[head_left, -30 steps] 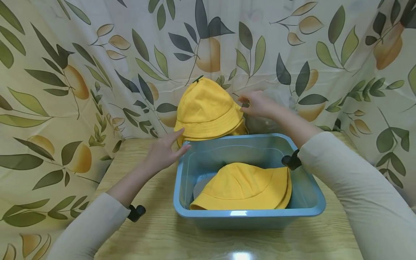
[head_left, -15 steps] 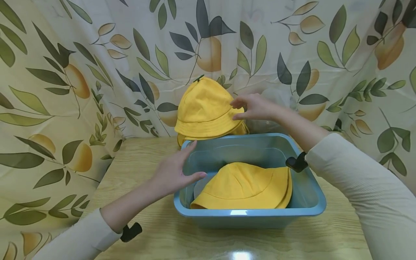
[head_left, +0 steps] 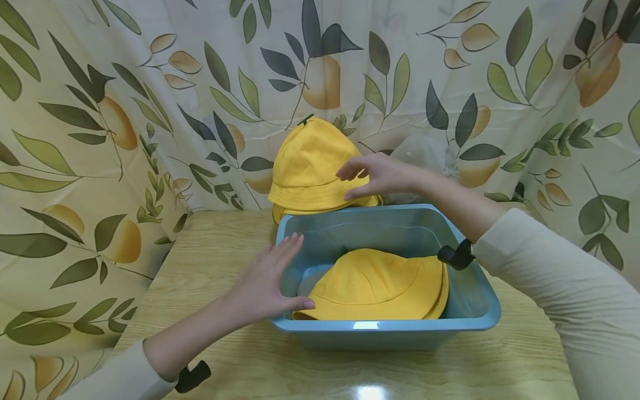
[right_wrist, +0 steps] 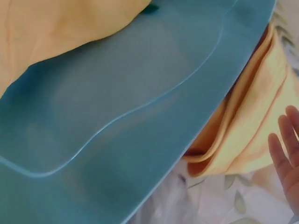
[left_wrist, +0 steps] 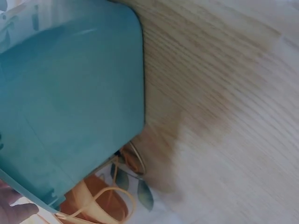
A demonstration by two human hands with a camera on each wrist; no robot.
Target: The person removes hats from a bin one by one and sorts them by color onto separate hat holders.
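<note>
Currently left grip point(head_left: 265, 283) at tub point(head_left: 385, 326), right grip point(head_left: 382, 173) by hat stack point(head_left: 312, 161), both apart; cord point(left_wrist: 113, 188) only in left-wrist view.

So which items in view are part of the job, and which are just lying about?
Likely in the job:
- blue plastic tub
- yellow bucket hat inside it
- stacked yellow bucket hats behind it, right hand nearby

Apparently just there:
- translucent plastic bag
- leaf-and-fruit-print curtain

White glare spots the wooden table point(head_left: 260, 366); wrist views look hazy.
</note>
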